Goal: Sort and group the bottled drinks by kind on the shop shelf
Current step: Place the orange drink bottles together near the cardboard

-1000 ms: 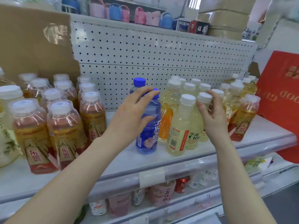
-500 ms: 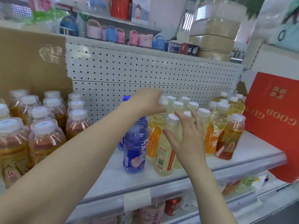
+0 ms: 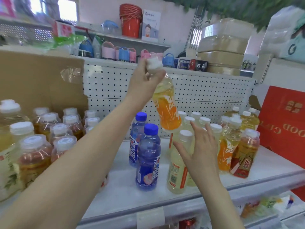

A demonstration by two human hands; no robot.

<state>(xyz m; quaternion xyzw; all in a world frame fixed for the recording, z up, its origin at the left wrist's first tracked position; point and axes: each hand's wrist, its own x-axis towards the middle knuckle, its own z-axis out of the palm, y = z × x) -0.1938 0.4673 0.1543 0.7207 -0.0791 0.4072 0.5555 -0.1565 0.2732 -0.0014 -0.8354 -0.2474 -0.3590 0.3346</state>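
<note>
Okay, left hand (image 3: pixel 144 80) grips the orange-label bottle (image 3: pixel 167 111) by its cap, just lifted off the shelf (image 3: pixel 267 164); right hand (image 3: pixel 200 151) open, so I'd regroup it.

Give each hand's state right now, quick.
Left hand: grips the white-capped, orange-labelled clear plastic bottle by its neck.
Right hand: open, holding nothing.

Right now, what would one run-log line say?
left hand: grips orange-label bottle by its neck, tilted, above shelf | right hand: open, by pale yellow bottle | blue bottles: standing
</note>
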